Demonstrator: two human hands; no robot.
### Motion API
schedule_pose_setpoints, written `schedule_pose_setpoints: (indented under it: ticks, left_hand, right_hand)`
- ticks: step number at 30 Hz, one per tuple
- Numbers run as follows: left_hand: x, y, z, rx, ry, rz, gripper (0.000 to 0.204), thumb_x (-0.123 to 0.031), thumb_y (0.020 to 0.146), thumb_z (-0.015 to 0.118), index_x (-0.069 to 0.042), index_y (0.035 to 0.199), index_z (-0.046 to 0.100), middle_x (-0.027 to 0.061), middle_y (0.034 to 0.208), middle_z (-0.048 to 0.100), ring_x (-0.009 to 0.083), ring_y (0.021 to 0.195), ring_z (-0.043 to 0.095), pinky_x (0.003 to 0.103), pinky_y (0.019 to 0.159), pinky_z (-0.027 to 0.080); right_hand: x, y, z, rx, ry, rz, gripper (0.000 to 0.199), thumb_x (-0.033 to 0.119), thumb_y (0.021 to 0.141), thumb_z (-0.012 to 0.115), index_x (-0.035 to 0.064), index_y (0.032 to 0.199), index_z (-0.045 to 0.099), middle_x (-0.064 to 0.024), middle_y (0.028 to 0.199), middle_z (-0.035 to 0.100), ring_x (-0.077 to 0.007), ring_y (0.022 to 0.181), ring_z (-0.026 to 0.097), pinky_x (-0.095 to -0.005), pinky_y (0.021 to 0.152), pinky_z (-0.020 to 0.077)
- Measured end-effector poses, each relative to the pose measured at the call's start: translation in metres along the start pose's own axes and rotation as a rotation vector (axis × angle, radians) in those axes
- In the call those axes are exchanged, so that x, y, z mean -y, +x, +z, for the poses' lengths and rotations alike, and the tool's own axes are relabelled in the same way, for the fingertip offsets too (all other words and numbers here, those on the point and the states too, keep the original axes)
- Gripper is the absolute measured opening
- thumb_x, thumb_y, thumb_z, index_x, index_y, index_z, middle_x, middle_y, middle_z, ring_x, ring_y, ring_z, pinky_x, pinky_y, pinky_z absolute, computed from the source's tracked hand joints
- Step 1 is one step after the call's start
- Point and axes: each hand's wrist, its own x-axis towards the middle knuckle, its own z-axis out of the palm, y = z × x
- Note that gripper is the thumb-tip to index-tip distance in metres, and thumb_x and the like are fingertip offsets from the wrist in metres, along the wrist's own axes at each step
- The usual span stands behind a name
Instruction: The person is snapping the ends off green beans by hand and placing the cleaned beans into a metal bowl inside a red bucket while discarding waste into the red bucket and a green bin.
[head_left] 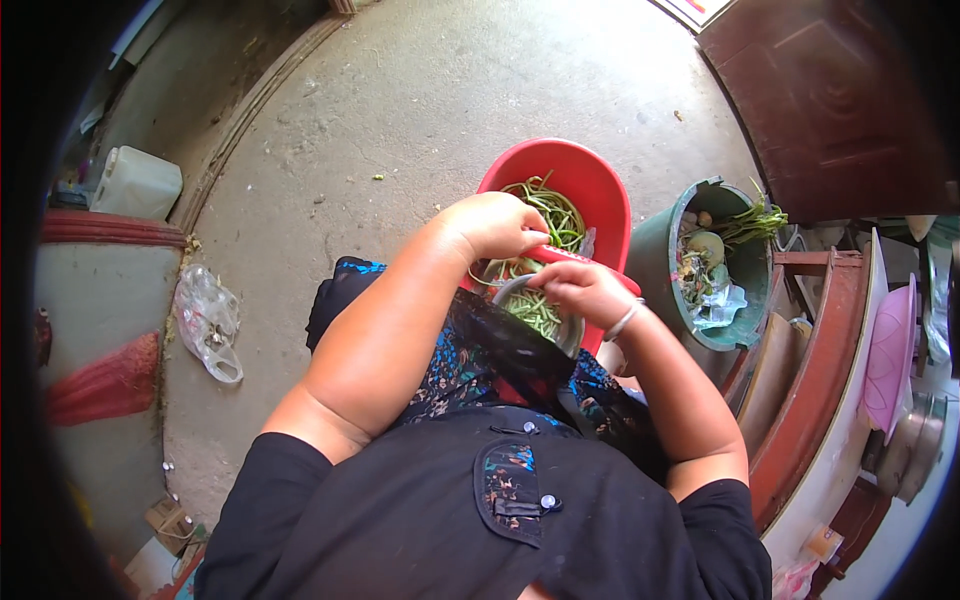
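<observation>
My left hand (503, 226) is curled over the near side of a red plastic tub (602, 185), its fingertips bent together. Inside the tub lies a tangle of long green beans (560, 217). Closer to me, a metal bowl (572, 335) holds short pieces of cut green beans (532, 310). My right hand (583, 288), with a pale bangle at its wrist, is above this bowl, fingers drawn together near its far rim. A dotted red band, seemingly part of the tub, runs between my hands. What either hand's fingertips hold is too small or hidden to make out.
Right of the tub stands a green bucket (748, 300) with vegetable scraps and plastic. A red-brown wooden frame (815, 370) and a pink tray (888, 355) are further right. On the concrete floor (350, 130), a clear plastic bag (208, 322) lies left, near a white jerrycan (138, 184).
</observation>
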Motion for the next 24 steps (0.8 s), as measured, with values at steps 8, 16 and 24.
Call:
schedule_pose_setpoints:
  ticks: [8,16,24]
  left_hand:
    - [-0.014,-0.01,0.003,-0.069,-0.075,0.208,0.027,-0.028,0.083,0.065,-0.008,0.1,0.069,0.0134,0.093,0.068,0.0244,0.087,0.065,0.034,0.077,0.05]
    - [-0.004,0.001,0.015,-0.801,0.038,0.422,0.016,-0.02,0.079,0.067,-0.008,0.09,0.069,0.0108,0.094,0.065,0.0275,0.088,0.062,0.037,0.079,0.05]
    - [-0.019,-0.01,0.022,-0.445,0.077,0.225,0.031,-0.04,0.084,0.062,-0.009,0.084,0.069,0.0122,0.081,0.065,0.0282,0.074,0.063,0.039,0.067,0.049]
  right_hand:
    - [0.03,-0.045,-0.011,-0.257,0.361,-0.063,0.028,0.004,0.09,0.051,0.0066,0.116,0.061,0.0001,0.082,0.06,-0.0067,0.076,0.055,-0.0201,0.067,0.0462]
    - [0.0,-0.023,-0.004,-0.347,0.679,-0.129,0.024,0.011,0.092,0.055,0.0018,0.114,0.056,-0.0035,0.08,0.061,-0.0098,0.061,0.057,-0.0219,0.056,0.0503]
    - [-0.006,-0.01,0.037,-0.358,0.711,-0.338,0.026,0.01,0.091,0.057,0.0029,0.116,0.054,-0.0071,0.101,0.064,-0.0124,0.079,0.062,-0.0276,0.074,0.0523]
